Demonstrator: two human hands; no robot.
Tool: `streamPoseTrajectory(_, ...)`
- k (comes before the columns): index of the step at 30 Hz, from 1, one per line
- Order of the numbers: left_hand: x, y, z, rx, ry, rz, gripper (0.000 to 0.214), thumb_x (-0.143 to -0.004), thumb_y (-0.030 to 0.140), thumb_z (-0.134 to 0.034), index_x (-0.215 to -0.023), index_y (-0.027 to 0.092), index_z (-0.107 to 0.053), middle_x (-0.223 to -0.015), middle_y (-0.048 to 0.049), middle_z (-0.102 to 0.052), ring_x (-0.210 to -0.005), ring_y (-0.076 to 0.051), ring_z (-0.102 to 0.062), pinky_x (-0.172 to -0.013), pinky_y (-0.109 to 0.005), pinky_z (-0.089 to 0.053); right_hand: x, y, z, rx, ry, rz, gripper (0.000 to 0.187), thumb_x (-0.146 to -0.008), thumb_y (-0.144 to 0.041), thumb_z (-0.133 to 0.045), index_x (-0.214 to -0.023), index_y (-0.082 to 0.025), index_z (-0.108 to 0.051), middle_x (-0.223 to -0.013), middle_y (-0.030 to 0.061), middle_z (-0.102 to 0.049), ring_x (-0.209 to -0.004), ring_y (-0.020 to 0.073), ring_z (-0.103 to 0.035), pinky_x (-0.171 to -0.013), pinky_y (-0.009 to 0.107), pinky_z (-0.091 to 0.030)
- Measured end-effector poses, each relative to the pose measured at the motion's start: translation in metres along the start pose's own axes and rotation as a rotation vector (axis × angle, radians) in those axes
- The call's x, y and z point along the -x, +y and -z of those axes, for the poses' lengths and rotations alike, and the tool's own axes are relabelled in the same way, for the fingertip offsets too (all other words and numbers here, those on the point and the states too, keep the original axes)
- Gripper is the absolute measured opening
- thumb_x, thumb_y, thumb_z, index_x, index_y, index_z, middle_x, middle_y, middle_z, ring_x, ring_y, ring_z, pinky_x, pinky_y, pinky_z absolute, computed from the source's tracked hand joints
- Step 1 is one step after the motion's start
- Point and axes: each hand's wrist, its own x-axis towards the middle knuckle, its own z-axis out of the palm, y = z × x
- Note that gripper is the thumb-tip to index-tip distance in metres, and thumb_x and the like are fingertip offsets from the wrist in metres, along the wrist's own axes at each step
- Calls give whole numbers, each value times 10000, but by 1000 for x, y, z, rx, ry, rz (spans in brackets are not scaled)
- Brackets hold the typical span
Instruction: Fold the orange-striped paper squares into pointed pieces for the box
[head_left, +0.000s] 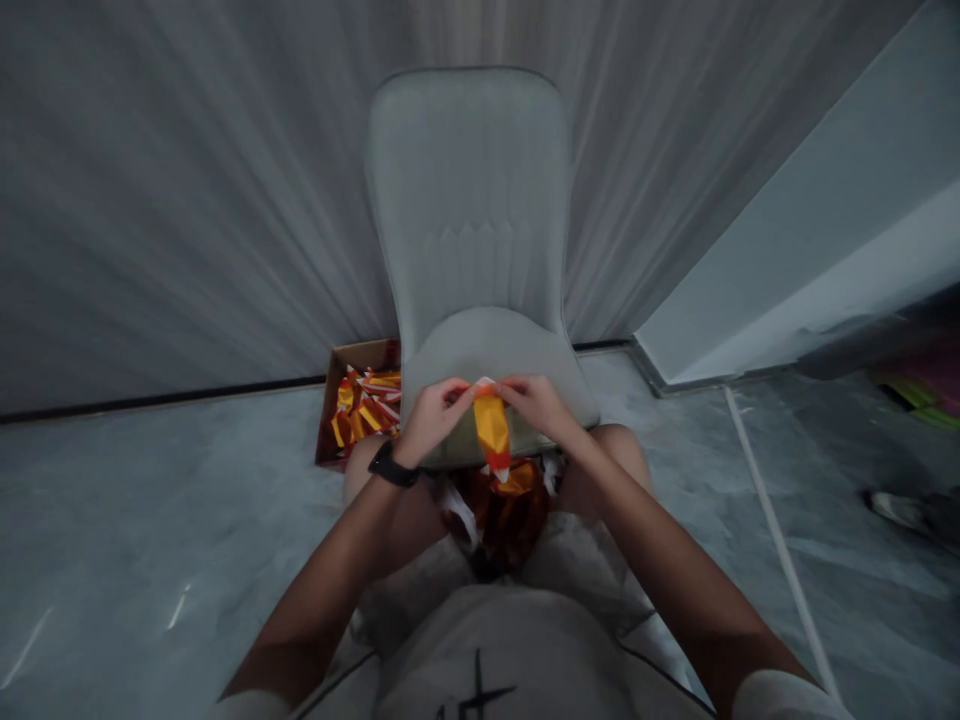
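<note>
left hand (433, 420) and right hand (534, 408) both pinching top of orange-yellow foil wrapper (492, 430), more wrappers (499, 515) on lap, cardboard box (339, 385) on floor behind.

Grey upholstered chair (469, 200), pleated curtain (187, 200) behind, marble floor (150, 530).

A grey marble-patterned floor (150, 520) carries a shallow brown cardboard box (334, 400) heaped with glossy orange, yellow and white packets (367, 405), just beside a pale grey upholstered chair (469, 200); a thin white rod (780, 540) lies further right.
</note>
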Motion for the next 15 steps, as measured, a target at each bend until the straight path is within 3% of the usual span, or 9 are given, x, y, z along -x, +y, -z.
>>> streamPoseTrajectory(4, -2, 4, -3, 31, 51, 9, 354, -907, 487, -585, -847, 161, -711, -808, -42, -721, -710, -158, -621, -634, -249, -481, 4, -3, 0, -112, -4, -30, 302, -911, -376, -560, -823, -177, -768, -795, 40, -760, -717, 177, -680, -633, 245, -492)
streamPoseTrajectory(10, -8, 1, -9, 91, 138, 64, 335, -900, 472, -596, -878, 157, -706, -811, -48, -721, -713, -159, -633, -651, -255, -492, 9, -1, -4, -38, 45, -79, 231, -892, -332, -602, -820, -193, -771, -812, 32, -777, -740, 185, -705, -639, 245, -503)
streamPoseTrajectory(15, 4, -8, -14, 150, 84, 137, 363, -882, 502, -609, -879, 153, -708, -830, -57, -719, -741, -170, -630, -683, -275, -491, 8, 11, -5, -37, 82, -127, 239, -908, -305, -571, -822, -182, -757, -780, 52, -773, -722, 194, -723, -648, 260, -525)
